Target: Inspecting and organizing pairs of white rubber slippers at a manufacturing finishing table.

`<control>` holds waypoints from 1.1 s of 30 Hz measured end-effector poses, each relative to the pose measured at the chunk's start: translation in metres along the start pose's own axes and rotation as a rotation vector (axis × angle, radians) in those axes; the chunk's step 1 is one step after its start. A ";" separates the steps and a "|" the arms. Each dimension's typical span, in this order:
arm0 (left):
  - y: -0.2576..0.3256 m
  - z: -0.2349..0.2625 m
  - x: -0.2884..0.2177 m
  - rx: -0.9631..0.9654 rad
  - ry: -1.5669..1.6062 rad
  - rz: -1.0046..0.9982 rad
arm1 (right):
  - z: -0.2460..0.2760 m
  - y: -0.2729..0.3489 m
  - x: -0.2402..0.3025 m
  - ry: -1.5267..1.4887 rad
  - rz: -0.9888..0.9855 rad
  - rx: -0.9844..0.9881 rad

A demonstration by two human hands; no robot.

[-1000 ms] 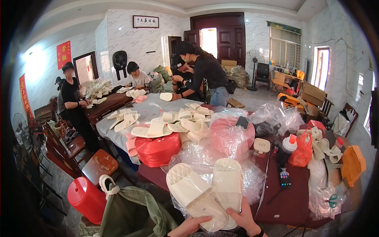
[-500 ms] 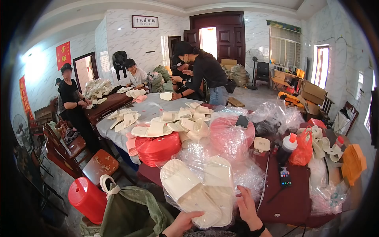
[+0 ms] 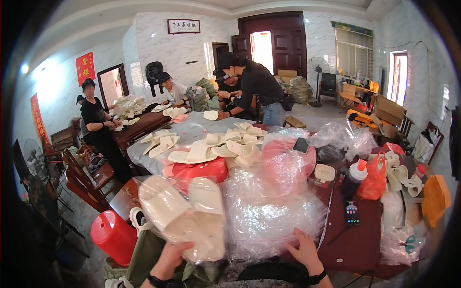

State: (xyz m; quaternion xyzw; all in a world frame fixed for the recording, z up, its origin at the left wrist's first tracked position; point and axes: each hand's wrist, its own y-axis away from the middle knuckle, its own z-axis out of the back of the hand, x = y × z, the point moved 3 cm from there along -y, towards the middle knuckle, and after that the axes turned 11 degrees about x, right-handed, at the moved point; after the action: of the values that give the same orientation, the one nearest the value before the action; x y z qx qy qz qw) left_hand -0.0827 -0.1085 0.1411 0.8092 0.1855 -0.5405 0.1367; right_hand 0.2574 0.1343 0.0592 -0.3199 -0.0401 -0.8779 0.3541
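My left hand [image 3: 169, 261] grips the near end of a clear plastic bag [image 3: 185, 216] holding a pair of cream slippers, lifted off the table at the lower left. My right hand [image 3: 303, 249] rests open, fingers spread, on the front edge of a heap of crumpled clear plastic bags [image 3: 271, 206] on the dark red table [image 3: 357, 240]. The two hands are apart, with the plastic heap between them.
A red bucket [image 3: 114, 236] stands on the floor at left. More cream slippers [image 3: 216, 144] cover the grey table beyond. A squeeze bottle [image 3: 355, 175], an orange bag [image 3: 374, 180] and a calculator [image 3: 352, 213] lie at right. Three people [image 3: 249, 86] work at the far tables.
The bagged slipper pair has moved left, carried by my left hand alone. My right hand has let go of it and dropped onto the plastic heap.
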 end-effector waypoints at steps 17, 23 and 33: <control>0.036 0.313 0.185 -0.457 -1.072 0.565 | -0.006 0.005 0.001 0.124 0.015 -0.041; 0.013 0.272 0.288 -0.366 -1.003 0.656 | -0.008 0.008 0.002 0.148 0.007 -0.054; 0.054 0.236 0.308 -0.051 -0.168 0.638 | -0.011 0.001 0.000 0.139 0.066 -0.049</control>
State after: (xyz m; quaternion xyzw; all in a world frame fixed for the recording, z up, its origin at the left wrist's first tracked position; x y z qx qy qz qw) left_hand -0.1462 -0.2091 -0.2321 0.7754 -0.0756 -0.5306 0.3340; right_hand 0.2516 0.1304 0.0502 -0.2676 0.0165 -0.8866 0.3769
